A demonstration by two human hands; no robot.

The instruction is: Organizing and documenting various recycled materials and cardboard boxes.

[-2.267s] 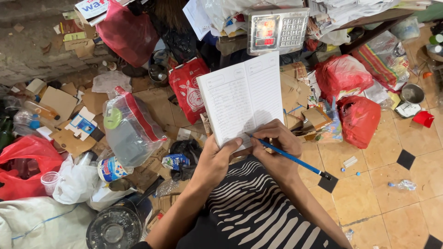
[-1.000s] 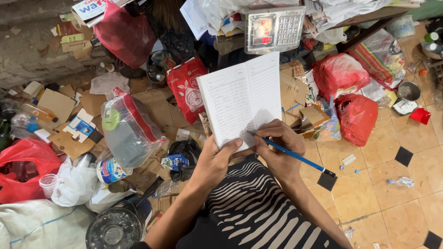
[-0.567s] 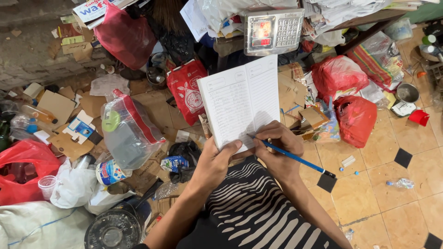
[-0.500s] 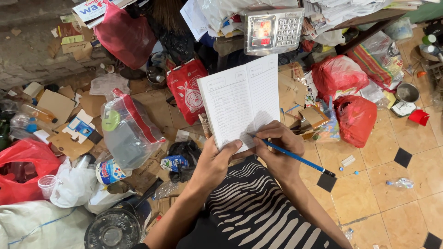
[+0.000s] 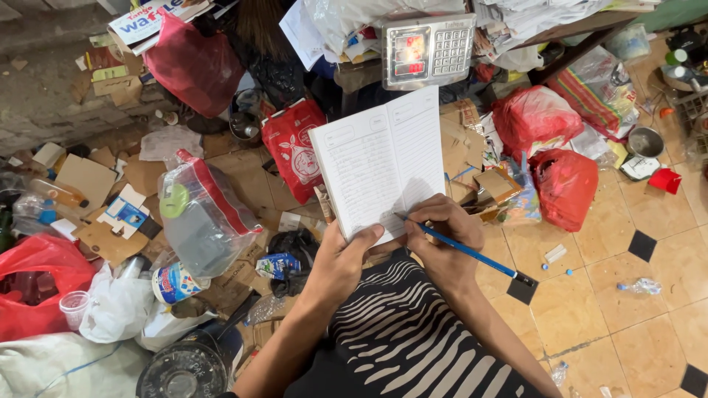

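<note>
An open white lined notebook (image 5: 382,158) is held up over my lap. My left hand (image 5: 341,262) grips its lower left edge, thumb lying on the page. My right hand (image 5: 442,239) is shut on a blue pencil (image 5: 472,254), whose tip rests on the lower right page. My black and white striped shirt (image 5: 402,332) fills the bottom of the view.
A digital scale with a keypad (image 5: 429,50) sits just beyond the notebook. Red plastic bags (image 5: 564,184) lie to the right on the tan tiled floor (image 5: 627,295). Flattened cardboard (image 5: 96,184), a clear zip bag (image 5: 199,217), bottles and a red pouch (image 5: 295,147) clutter the left.
The pencil tip has shifted slightly over the lower right page as my right hand writes. The notebook and left hand stay in place.
</note>
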